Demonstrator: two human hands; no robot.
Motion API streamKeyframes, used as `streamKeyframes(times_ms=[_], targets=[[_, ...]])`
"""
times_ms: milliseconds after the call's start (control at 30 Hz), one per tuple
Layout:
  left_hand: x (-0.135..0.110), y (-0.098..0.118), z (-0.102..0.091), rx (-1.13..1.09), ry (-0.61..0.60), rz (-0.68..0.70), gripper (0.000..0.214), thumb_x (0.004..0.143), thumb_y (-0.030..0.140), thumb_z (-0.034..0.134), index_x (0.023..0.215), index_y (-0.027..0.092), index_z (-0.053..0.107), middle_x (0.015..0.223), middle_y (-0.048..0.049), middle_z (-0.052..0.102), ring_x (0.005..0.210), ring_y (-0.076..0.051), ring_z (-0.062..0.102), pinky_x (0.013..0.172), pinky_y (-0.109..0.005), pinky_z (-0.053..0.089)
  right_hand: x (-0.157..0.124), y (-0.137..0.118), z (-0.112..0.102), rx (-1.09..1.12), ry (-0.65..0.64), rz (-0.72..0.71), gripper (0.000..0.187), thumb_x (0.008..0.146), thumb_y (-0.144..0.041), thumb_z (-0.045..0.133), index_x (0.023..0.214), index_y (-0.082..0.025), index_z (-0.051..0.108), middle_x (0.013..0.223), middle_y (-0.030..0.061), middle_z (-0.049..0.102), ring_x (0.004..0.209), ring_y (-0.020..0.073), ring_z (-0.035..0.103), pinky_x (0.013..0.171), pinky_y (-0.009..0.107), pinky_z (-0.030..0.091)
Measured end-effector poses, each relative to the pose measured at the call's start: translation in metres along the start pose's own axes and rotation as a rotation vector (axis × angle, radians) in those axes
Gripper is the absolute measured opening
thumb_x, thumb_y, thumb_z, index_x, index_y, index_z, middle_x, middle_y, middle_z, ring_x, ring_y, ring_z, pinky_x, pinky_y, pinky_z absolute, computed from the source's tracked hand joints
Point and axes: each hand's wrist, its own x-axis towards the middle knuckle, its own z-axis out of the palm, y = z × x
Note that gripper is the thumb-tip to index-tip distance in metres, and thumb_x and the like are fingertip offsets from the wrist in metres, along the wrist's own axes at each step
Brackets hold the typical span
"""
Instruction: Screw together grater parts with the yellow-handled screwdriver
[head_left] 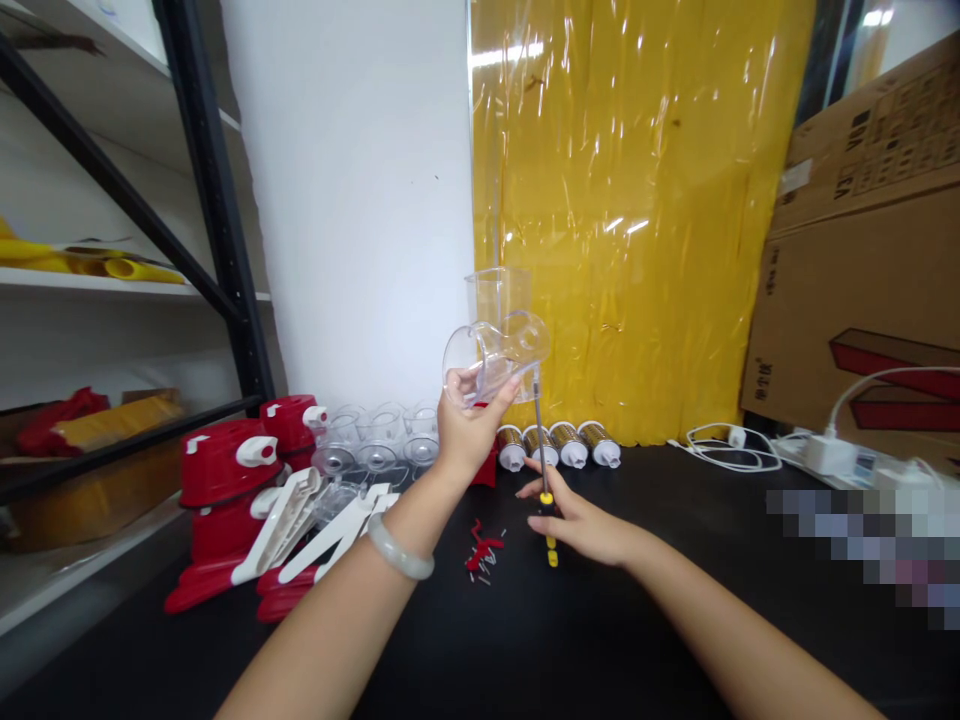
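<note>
My left hand (471, 425), a bangle on its wrist, is closed around a clear plastic housing (499, 345) with a round flared opening and a square-edged top, held up above the table. Below it, my right hand (574, 515) grips the black and yellow handle of a screwdriver (541, 440) between thumb and fingers. The shaft points upward and its tip meets the underside of the clear housing; whether a screw sits there is too small to tell. On the black table under the hands lies a small pile of red plastic pieces (480, 550) mixed with several screws.
Red housings (225, 465) and white handles (281, 525) with red ends stand at left. Behind are clear plastic parts (382, 435) and a row of white-capped cylinders (566, 443). A cardboard box (862, 250), white cables (724, 445) and a power strip (832, 455) occupy the right.
</note>
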Motion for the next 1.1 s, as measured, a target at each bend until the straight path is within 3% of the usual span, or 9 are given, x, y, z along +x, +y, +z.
streamKeyframes(times_ms=[100,200,300,467,567,667,767,900,1100], targets=[[-0.001,-0.001,0.000,0.001,0.001,-0.001,0.046,0.069,0.047,0.080,0.095,0.018,0.055,0.099,-0.0104,0.072,0.094,-0.023,0.070,0.090,-0.039,0.053,-0.002,-0.001,-0.003,0.043,-0.074,-0.015,0.078,0.085,-0.029,0.063,0.150,-0.022,0.022,0.124,0.0095,0.059,0.108,0.0193,0.060,0.099,0.042,0.045],[-0.002,-0.001,0.000,0.001,-0.004,0.016,0.045,0.070,0.046,0.079,0.095,0.018,0.055,0.100,-0.0103,0.071,0.094,-0.023,0.070,0.089,-0.038,0.053,-0.001,0.001,0.001,0.141,-0.092,-0.036,0.060,0.088,-0.034,0.060,0.141,-0.020,0.035,0.100,0.0056,0.069,0.097,0.0193,0.066,0.095,0.043,0.048],[0.000,0.000,-0.001,0.002,0.006,0.028,0.044,0.069,0.045,0.080,0.094,0.019,0.055,0.101,-0.0095,0.071,0.096,-0.023,0.069,0.087,-0.036,0.053,0.002,0.003,0.004,0.145,-0.058,-0.024,0.042,0.084,-0.041,0.067,0.117,-0.020,0.052,0.087,0.0028,0.070,0.087,0.0198,0.069,0.086,0.039,0.051],[0.015,0.004,-0.012,-0.012,0.140,-0.041,0.043,0.067,0.049,0.079,0.088,0.020,0.056,0.091,-0.0061,0.070,0.090,-0.022,0.068,0.078,-0.033,0.053,0.003,0.007,-0.011,0.069,-0.045,-0.014,0.020,0.088,-0.040,0.060,0.088,-0.021,0.054,0.070,-0.0018,0.060,0.068,0.0157,0.062,0.071,0.032,0.049],[0.016,0.004,-0.027,-0.017,0.182,-0.104,0.041,0.069,0.052,0.076,0.088,0.021,0.057,0.092,-0.0055,0.070,0.092,-0.021,0.067,0.075,-0.031,0.053,0.000,0.013,-0.038,-0.029,-0.049,-0.003,0.013,0.085,-0.033,0.058,0.085,-0.020,0.058,0.072,-0.0019,0.056,0.064,0.0137,0.055,0.064,0.028,0.045],[0.005,-0.003,-0.045,0.050,0.138,-0.121,0.043,0.065,0.050,0.079,0.087,0.021,0.058,0.092,-0.0051,0.070,0.090,-0.020,0.067,0.075,-0.030,0.052,-0.005,0.020,-0.067,-0.304,-0.040,0.072,0.011,0.084,-0.022,0.053,0.083,-0.019,0.063,0.075,0.0003,0.059,0.072,0.0154,0.056,0.070,0.028,0.044],[-0.013,-0.015,-0.060,0.061,0.178,-0.199,0.045,0.064,0.051,0.078,0.089,0.020,0.057,0.093,-0.0050,0.070,0.089,-0.019,0.066,0.073,-0.028,0.051,-0.008,0.026,-0.082,-0.608,-0.023,0.276,0.018,0.082,-0.013,0.048,0.083,-0.019,0.066,0.087,0.0040,0.066,0.087,0.0193,0.060,0.080,0.032,0.042],[-0.037,-0.034,-0.067,0.032,0.158,-0.371,0.048,0.061,0.053,0.079,0.089,0.020,0.058,0.089,-0.0041,0.069,0.081,-0.018,0.066,0.061,-0.025,0.047,-0.008,0.029,-0.075,-0.841,-0.022,0.500,0.021,0.084,-0.015,0.046,0.088,-0.022,0.065,0.094,0.0069,0.070,0.093,0.0245,0.062,0.079,0.036,0.041],[-0.055,-0.046,-0.064,0.046,0.066,-0.516,0.048,0.066,0.062,0.073,0.085,0.019,0.063,0.090,-0.0038,0.068,0.079,-0.016,0.061,0.053,-0.021,0.039,-0.007,0.031,-0.059,-0.996,-0.064,0.512,0.028,0.084,-0.013,0.044,0.105,-0.020,0.060,0.114,0.0143,0.066,0.112,0.0338,0.055,0.089,0.049,0.037]])
